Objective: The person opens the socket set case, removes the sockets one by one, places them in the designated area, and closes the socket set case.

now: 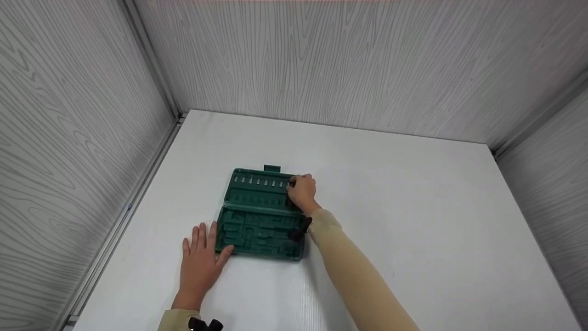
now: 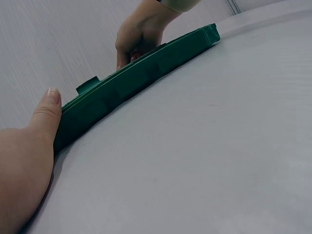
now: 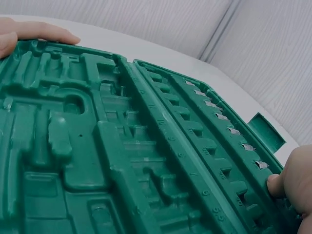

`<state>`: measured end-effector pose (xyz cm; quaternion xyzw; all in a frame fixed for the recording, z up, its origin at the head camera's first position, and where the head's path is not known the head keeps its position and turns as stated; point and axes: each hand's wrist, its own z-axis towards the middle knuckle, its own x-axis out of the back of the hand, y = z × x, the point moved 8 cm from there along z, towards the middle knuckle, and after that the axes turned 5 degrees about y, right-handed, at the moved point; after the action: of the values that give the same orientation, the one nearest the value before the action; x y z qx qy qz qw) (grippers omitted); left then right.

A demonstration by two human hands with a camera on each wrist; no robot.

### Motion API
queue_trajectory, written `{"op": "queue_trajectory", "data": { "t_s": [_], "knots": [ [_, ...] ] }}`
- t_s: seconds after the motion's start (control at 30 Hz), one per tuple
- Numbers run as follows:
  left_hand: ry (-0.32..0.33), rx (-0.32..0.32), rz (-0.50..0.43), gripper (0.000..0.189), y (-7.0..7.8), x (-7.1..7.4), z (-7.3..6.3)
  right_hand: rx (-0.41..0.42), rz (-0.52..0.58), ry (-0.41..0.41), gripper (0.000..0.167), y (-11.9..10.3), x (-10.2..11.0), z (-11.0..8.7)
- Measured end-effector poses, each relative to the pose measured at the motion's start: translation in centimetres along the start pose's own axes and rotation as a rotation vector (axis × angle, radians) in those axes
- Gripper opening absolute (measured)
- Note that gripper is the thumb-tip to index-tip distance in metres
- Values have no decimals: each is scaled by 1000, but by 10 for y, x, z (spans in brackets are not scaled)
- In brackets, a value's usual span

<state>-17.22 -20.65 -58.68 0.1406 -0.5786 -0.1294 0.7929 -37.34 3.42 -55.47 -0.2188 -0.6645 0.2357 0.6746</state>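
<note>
A green plastic tool case [image 1: 259, 233] lies unfolded flat on the white table, its molded slots showing. Along the far half runs a row of several small silvery bits [image 3: 234, 131]. My left hand [image 1: 200, 264] rests at the case's near left corner, fingers straight, with the thumb on its edge. In the right wrist view, the left fingers [image 3: 48, 33] lie along the case's side. At the right end of the bit row is my right hand [image 1: 303, 191], fingers bent down at the case. Its fingertips are partly hidden, and whether they pinch a bit cannot be seen.
The white table [image 1: 413, 220] extends on all sides of the case. Grey wood-grain panels [image 1: 321, 59] stand behind it and at both sides. A latch tab [image 1: 272, 168] sticks out from the case's far edge.
</note>
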Motion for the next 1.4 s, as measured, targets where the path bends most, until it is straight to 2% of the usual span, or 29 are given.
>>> {"op": "queue_trajectory", "data": {
  "t_s": [0.13,0.33,0.6,0.83,1.03,1.13,1.4],
  "knots": [
    [-10,7,6,81,-1,0,-2,-36,24,-7,25,1,-3,-1],
    [-3,4,-9,80,-1,1,-1,-43,76,32,18,0,0,0],
    [27,-16,-4,79,2,4,1,-24,28,32,23,1,-1,1],
    [38,-29,-5,79,5,3,1,-27,45,65,19,3,5,1],
    [36,-31,-18,79,7,3,1,-33,115,96,19,4,11,1],
    [27,-28,-19,79,7,4,2,-19,141,85,20,3,11,0],
    [-7,-6,-10,80,2,3,2,88,175,11,20,-2,10,-4]
  ]
}}
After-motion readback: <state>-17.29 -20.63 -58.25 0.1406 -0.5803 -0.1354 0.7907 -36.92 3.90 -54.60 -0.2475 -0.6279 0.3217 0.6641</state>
